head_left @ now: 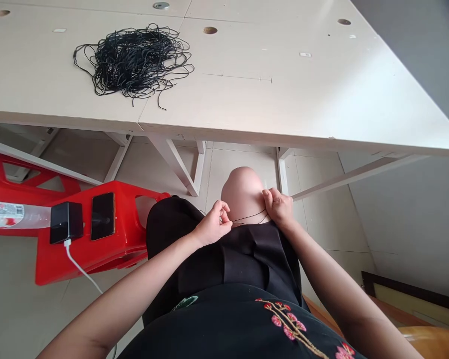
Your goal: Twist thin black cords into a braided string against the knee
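Observation:
Thin black cord (249,217) runs between my two hands, just over my bare knee and the hem of my black skirt. My left hand (213,225) is closed in a pinch on the cord, thumb and fingertips together. On the other side of the knee, my right hand (279,207) is curled shut around the cord, its thumb on top. Fingers partly hide where the cord ends. A loose tangled heap of black cord (134,62) lies on the table, with a few ends sticking out towards me.
The pale table (254,107) has drilled holes and stands on white legs (172,162). Left of me, a red plastic stool (129,204) holds a phone (103,215) and a black box-shaped device (66,219) with a white cable (83,269). A plastic bottle (15,214) lies beside them.

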Demonstrator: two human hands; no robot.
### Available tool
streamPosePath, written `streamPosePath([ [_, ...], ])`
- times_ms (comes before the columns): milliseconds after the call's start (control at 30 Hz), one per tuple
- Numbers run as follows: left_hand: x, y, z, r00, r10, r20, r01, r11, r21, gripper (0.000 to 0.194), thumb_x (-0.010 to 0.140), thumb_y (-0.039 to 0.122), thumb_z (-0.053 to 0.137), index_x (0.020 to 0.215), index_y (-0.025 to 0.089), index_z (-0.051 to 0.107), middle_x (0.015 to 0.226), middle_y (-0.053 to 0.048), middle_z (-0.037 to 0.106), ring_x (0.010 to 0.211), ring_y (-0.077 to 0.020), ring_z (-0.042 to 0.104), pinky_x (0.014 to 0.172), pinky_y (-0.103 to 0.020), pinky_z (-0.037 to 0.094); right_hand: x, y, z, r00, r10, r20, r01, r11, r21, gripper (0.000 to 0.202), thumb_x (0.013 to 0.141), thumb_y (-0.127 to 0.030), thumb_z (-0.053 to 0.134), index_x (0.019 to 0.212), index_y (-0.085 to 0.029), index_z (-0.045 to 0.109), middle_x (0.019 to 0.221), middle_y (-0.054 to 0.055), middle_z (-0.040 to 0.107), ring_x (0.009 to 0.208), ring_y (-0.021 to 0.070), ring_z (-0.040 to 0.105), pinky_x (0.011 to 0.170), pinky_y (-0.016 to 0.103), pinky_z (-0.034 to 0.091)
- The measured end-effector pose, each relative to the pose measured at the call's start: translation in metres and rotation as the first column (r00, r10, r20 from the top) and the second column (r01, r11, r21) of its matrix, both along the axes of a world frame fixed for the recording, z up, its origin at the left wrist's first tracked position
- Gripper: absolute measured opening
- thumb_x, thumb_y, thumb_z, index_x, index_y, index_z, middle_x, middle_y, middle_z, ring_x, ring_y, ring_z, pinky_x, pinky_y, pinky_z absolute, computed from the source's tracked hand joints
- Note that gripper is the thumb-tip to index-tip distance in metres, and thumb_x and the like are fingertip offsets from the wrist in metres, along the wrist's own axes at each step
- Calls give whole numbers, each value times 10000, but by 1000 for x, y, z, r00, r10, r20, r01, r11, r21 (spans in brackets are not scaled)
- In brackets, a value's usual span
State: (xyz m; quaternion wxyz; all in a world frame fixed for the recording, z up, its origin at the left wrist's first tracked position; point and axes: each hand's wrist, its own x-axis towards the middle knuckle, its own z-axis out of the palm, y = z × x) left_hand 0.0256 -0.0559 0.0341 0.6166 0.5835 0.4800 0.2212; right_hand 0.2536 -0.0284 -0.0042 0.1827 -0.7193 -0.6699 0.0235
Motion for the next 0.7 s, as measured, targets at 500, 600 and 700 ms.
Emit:
streamPosePath([
  [500,9,28,30,950,258,177,-203,939,-278,300,691,186,611,877,220,377,612,91,454,585,-79,540,563,-218,444,-59,-34,45,794,607,-21,-598,787,152,209,912,-183,377,974,-181,576,1035,94,587,837,188,531,718,325,472],
  [600,12,31,38,935,312,168,-246,913,-326,314,674,183,621,893,213,398,645,70,459,639,-99,571,467,-172,377,-43,-35,39,810,583,57,-586,803,111,243,905,-140,378,1004,-183,595,1050,79,592,803,178,513,688,304,469],
  [700,13,35,39,916,368,160,-305,898,-316,300,680,176,597,907,210,404,672,52,487,607,-90,557,399,-156,277,-28,-37,39,867,486,108,-496,861,113,198,889,-155,419,896,-170,616,1016,88,605,814,194,511,708,340,471],
])
